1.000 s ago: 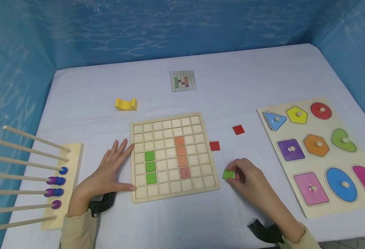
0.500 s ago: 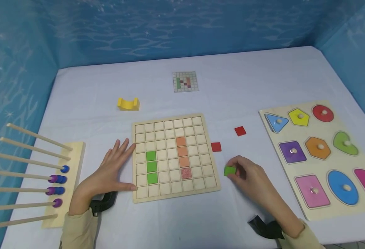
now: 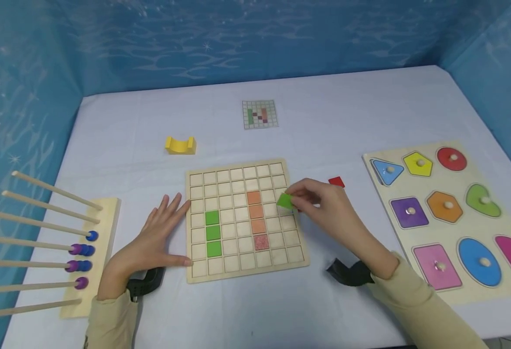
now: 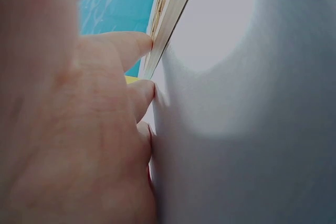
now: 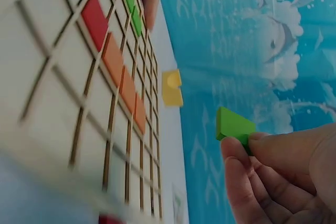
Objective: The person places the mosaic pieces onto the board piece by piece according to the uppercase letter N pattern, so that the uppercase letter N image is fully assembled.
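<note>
My right hand (image 3: 325, 203) pinches a green square tile (image 5: 234, 125) between thumb and fingertips, over the right edge of a wooden grid board (image 3: 245, 264). Fingers spread, my left hand (image 3: 152, 242) touches the board's left edge with thumb and index finger. Three green tiles (image 3: 213, 233) sit in one column of the grid. Farther right, a column holds three orange tiles (image 3: 255, 211) with a red tile (image 3: 261, 242) below them. Beside the right hand lies a loose red tile (image 3: 336, 182). A second loose one by the board is mostly hidden by that hand, its edge showing in the right wrist view.
Behind the board are a small pattern card (image 3: 260, 114) and a yellow curved block (image 3: 180, 146). A peg rack (image 3: 102, 242) with beads stands at left, its rods pointing left. To the right lies a knobbed shape puzzle (image 3: 394, 194).
The right hand has carried the green tile up and left, from the table beside the board to above the board's right edge. The left hand stays at the left edge.
</note>
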Tool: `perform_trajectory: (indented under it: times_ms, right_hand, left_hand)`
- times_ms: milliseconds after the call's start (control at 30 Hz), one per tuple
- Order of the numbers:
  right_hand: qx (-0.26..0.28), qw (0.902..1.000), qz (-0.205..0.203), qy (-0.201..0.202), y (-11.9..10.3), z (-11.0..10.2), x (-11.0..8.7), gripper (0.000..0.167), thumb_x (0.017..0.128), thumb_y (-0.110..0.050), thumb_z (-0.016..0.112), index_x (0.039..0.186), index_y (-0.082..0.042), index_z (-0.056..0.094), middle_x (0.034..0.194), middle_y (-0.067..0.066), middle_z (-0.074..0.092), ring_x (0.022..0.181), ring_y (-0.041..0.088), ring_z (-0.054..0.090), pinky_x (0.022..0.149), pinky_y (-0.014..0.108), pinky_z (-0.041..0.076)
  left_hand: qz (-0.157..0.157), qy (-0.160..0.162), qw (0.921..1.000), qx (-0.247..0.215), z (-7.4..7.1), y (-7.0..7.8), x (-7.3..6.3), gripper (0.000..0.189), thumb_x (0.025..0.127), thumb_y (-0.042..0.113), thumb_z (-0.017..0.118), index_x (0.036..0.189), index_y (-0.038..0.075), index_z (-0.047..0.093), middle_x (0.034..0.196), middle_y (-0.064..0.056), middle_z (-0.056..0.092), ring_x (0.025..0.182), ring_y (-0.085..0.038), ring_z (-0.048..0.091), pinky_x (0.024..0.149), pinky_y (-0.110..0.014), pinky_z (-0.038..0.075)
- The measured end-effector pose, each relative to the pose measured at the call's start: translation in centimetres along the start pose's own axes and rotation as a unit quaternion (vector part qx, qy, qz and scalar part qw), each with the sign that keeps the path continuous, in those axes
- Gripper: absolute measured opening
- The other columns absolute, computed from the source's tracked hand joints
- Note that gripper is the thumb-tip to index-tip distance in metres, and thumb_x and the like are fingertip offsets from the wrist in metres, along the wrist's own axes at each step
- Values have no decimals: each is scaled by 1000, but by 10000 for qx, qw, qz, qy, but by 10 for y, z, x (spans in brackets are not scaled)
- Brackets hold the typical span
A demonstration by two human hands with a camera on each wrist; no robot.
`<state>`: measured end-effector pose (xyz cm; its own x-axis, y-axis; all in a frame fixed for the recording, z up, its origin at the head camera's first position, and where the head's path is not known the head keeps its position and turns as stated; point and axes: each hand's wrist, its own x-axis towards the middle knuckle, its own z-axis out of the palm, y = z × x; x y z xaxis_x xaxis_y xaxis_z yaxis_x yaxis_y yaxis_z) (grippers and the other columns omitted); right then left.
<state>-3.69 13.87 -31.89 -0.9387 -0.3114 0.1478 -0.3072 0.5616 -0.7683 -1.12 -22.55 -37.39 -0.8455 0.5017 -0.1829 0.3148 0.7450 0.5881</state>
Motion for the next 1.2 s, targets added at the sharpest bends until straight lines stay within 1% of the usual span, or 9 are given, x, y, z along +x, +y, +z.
perform_trajectory:
  times_ms: [100,233,400,533,667,800,933,1067,1200]
  right_hand:
    - [418,9988,-78,-224,-7,16,21,13,81,0,71,92,-6,69,80,0,66,69,12,61,63,27,51]
    - [866,9940,-141,-657,-14,47,45,10,82,1,69,91,-5,68,79,-1,65,70,12,61,63,26,50]
    - [1056,9884,-156,-1085,-22,83,69,10,85,1,64,90,-6,68,79,-2,65,70,11,62,65,22,49]
    - [918,9877,-170,-1256,-25,100,81,10,86,2,63,88,-6,67,76,-1,65,66,11,62,63,21,48]
    - [693,9871,-175,-1431,-25,108,86,9,87,1,62,88,-6,67,74,0,64,62,10,60,60,21,47]
    - [373,9862,-285,-1585,-27,111,88,8,88,-2,62,88,-8,68,75,-1,64,65,7,58,62,20,46]
    - [132,9844,-314,-1725,-29,112,88,7,88,-4,63,87,-8,68,77,-2,65,69,6,57,64,19,46]
    - [-108,9844,-353,-1719,-29,113,88,7,88,-5,64,87,-9,70,79,-4,64,70,5,57,65,19,45]
    - [-219,9853,-430,-1638,-29,112,87,7,88,-7,65,88,-9,71,82,-4,64,71,6,56,66,19,44]
  left_hand:
    - [9,-31,10000,-4,0,0,0,119,64,55,79,152,14,10,155,-13,-3,137,-31,-16,105,-56,-5]
    - [17,-70,10000,-18,1,0,0,119,64,54,80,151,13,10,155,-13,-3,137,-31,-16,104,-57,-4]
    - [-17,-91,9999,-77,3,1,0,118,65,56,78,152,14,10,155,-12,-3,137,-30,-17,104,-57,-4]
    - [-52,-103,9999,-86,3,3,0,118,65,57,78,152,14,10,155,-12,-3,137,-30,-17,104,-57,-4]
    - [-63,-116,9999,-43,1,4,-1,118,65,56,78,151,12,11,155,-12,-3,137,-30,-16,104,-57,-4]
    - [-55,-100,9999,-14,-1,5,-1,118,64,55,79,151,12,11,155,-13,-3,137,-31,-16,104,-56,-4]
    - [-25,-67,10000,-10,-1,4,-1,118,64,55,79,151,12,12,155,-13,-2,137,-31,-15,104,-57,-4]
    - [-16,-54,10000,-2,-1,4,-1,118,64,55,79,151,12,12,155,-13,-2,138,-32,-15,104,-57,-4]
    - [-31,-48,10000,-9,-2,4,-1,118,64,55,79,151,13,12,155,-13,-2,138,-31,-15,105,-56,-4]
